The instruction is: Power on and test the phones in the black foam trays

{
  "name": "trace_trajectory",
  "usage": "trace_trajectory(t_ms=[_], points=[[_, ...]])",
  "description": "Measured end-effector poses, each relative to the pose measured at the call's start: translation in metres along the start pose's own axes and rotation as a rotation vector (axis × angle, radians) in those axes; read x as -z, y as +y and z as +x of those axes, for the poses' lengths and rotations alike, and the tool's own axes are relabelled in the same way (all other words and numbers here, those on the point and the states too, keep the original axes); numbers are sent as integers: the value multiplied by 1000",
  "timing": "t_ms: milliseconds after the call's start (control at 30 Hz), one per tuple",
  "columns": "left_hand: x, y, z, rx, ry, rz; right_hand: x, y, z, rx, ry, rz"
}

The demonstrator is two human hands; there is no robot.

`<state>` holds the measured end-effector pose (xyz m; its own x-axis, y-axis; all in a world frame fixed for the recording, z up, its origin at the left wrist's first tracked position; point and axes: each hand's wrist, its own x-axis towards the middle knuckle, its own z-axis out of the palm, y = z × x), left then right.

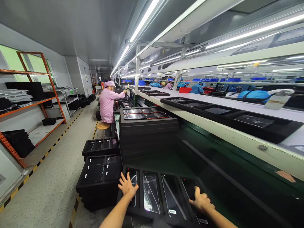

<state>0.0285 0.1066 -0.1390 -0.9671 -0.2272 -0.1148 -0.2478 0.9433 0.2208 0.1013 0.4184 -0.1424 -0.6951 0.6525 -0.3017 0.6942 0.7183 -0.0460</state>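
In front of me lies a black foam tray (140, 202) with several glossy dark panels, like phone or tablet screens, set in its slots. One panel (151, 193) near the middle reflects the ceiling lights and has a white label at its lower end. My left hand (128, 186) rests with spread fingers over the tray's left end, partly covering the leftmost panel (135, 177). At the opposite end my right hand (201, 201) lies over the rightmost panel (188, 186), thumb apart from its loosely bent fingers. I see nothing gripped in either hand.
Stacked black trays (99, 171) stand at the left, and a taller tray stack (149, 133) rises ahead. A co-worker in pink (106, 103) sits beyond. Along the right runs a raised white bench (237, 139) bearing a long black tray (228, 115). Orange shelving (47, 72) lines the left wall.
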Motion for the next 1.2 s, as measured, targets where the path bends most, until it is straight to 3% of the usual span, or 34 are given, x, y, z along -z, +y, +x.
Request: trace_trajectory(t_ms=[200,333,433,633,767,900,1200], points=[[-7,-4,4,-55,42,47,7,-4,-7,17,8,3],[-11,-11,6,-182,84,145,11,-10,-13,32,-2,-12],[-12,-12,11,-462,138,227,16,-16,-19,72,24,-20],[-19,9,22,-1271,166,350,21,-50,-43,178,49,58],[-33,28,31,-1549,174,411,9,-80,-59,119,-25,142],[-45,42,39,-1638,168,465,-1,-93,-67,33,-81,212],[-57,49,47,-1645,81,482,0,-87,-62,-8,-104,354]])
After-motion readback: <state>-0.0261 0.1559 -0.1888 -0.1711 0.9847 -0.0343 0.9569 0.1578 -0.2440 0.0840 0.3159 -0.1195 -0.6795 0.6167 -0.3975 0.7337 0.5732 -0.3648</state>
